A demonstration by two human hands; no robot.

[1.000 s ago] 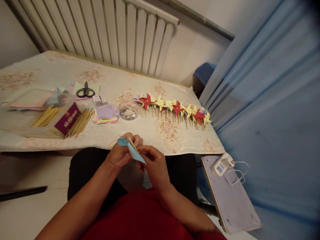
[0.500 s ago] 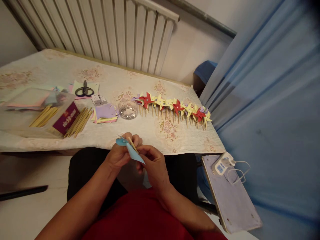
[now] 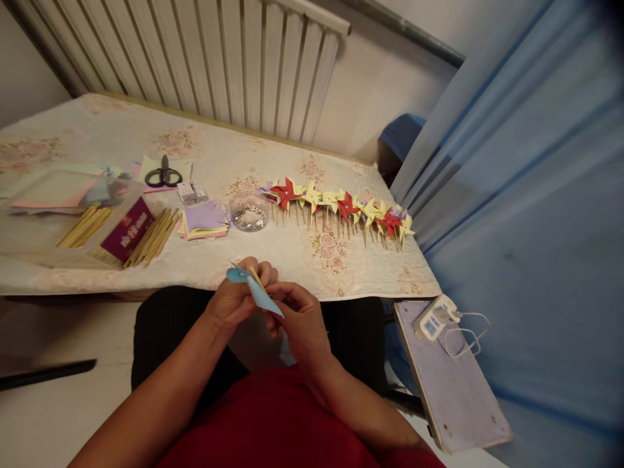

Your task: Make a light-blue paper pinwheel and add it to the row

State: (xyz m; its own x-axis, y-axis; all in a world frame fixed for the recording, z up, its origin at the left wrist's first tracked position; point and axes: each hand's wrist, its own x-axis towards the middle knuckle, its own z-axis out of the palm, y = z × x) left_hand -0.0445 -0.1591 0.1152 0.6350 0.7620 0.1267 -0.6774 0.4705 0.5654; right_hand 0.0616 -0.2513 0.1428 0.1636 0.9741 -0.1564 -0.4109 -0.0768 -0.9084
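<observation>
Over my lap, just off the table's front edge, I hold a blue paper pinwheel [image 3: 263, 299] with partly folded blades. My left hand [image 3: 238, 298] is closed round its left side, fingers curled. A thin wooden stick [image 3: 258, 278] shows behind the paper, between the two hands. My right hand [image 3: 301, 318] pinches at the pinwheel's right side near the stick; its fingertips are partly hidden by the paper. A clear round dish of small shiny pins [image 3: 249, 214] sits on the table beyond my hands.
Finished red, yellow and purple pinwheels [image 3: 347, 207] stand in a row to the right. Leftward are cut paper squares [image 3: 205, 219], scissors [image 3: 164, 174], wooden sticks [image 3: 153, 239] and a clear plastic box [image 3: 43, 257]. A power adapter [image 3: 435, 318] lies on a side board [image 3: 461, 396].
Both hands keep nearly the same place and grip on the blue pinwheel. The view has shifted very slightly.
</observation>
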